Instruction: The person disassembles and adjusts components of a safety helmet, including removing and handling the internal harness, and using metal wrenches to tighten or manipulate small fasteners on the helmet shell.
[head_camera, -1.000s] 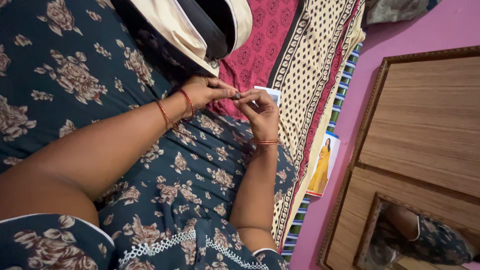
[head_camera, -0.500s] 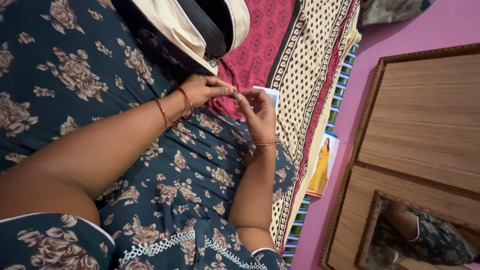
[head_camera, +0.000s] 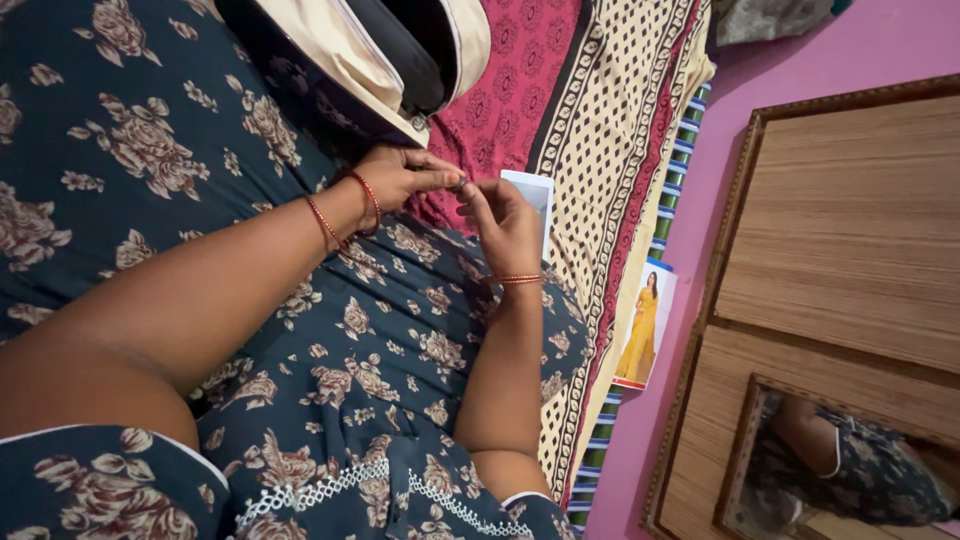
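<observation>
Left hand (head_camera: 400, 178) and right hand (head_camera: 503, 222) meet fingertip to fingertip, both pinched shut on a tiny item (head_camera: 461, 185), too small to identify, held above dark floral fabric (head_camera: 380, 340). Probably light, slippery; needs fingertip grip.

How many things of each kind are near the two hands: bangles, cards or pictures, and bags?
Red bangles: 3, two on left wrist, one on right wrist
White card: 1
Picture of figure in yellow: 1
Cream and black bag: 1
Total: 6
</observation>
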